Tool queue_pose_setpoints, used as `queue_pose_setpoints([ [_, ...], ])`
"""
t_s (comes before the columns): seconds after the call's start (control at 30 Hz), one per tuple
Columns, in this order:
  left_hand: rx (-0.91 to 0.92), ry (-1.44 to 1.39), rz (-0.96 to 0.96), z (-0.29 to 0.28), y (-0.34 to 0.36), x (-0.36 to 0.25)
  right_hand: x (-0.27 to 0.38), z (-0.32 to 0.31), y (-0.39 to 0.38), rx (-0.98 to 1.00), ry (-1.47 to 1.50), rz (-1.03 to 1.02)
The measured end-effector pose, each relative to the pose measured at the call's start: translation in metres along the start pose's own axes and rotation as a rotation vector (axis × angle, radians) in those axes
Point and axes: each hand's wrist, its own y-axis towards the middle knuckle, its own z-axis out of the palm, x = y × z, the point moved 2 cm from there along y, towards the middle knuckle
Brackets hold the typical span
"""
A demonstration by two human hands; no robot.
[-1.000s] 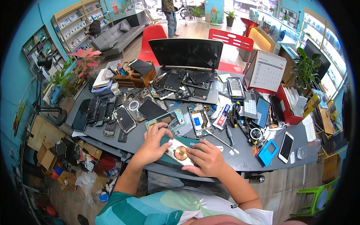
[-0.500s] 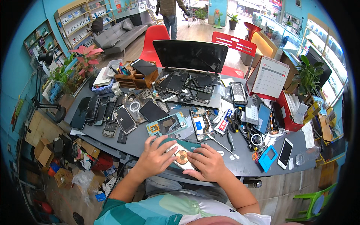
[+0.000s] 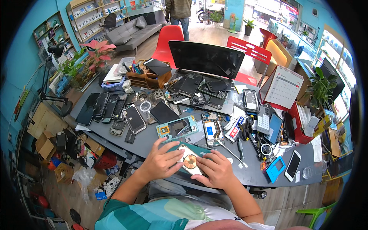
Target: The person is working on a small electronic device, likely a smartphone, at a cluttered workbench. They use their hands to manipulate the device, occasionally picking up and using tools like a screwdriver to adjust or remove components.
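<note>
Between my two hands is an opened phone with a pale body and a round copper-coloured coil on its upward face. My left hand grips its left side, thumb and fingers closed against the edge. On the right, my right hand holds the other side, its fingertips lying on the face beside the coil. The phone is tilted above a dark green mat at the desk's near edge. Just beyond lie a light blue phone frame and an opened phone with a blue patch.
A laptop stands at the back with phone parts piled over its keyboard. Phones and screens lie to the left. A calendar, a red file box, a blue frame and a white phone are on the right.
The view has shifted, so the desk's contents sit further right in the picture. Both hands still hold the phone, with little change in their grip. The person in the background has come closer.
</note>
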Motion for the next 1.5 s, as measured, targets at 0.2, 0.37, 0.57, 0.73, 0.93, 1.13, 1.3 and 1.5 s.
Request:
queue_pose_setpoints([
  [0.2,-0.016,-0.015,0.010,-0.001,0.002,0.001,0.000,0.000,0.000,0.007,-0.010,0.005],
  [0.37,-0.028,-0.020,0.013,-0.001,0.002,0.001,-0.001,0.002,-0.004,0.016,-0.016,0.022],
  [0.57,-0.030,-0.019,0.010,-0.001,0.002,0.000,0.000,0.000,-0.001,-0.009,0.001,0.001],
  [0.73,-0.049,-0.003,0.007,-0.001,0.002,-0.001,0.000,0.001,-0.001,-0.027,0.009,0.009],
  [0.93,-0.082,0.004,0.019,-0.001,0.003,-0.002,0.000,0.001,-0.001,-0.039,-0.009,-0.015],
  [1.13,-0.115,0.015,0.026,0.005,0.003,-0.003,0.001,-0.001,-0.003,-0.069,0.012,-0.037],
  [1.3,-0.132,0.042,0.056,0.014,0.003,-0.006,0.001,0.001,-0.006,-0.058,-0.003,-0.047],
  [1.5,-0.182,0.004,0.063,0.032,0.001,-0.017,-0.002,-0.005,-0.001,-0.125,0.078,-0.030],
])
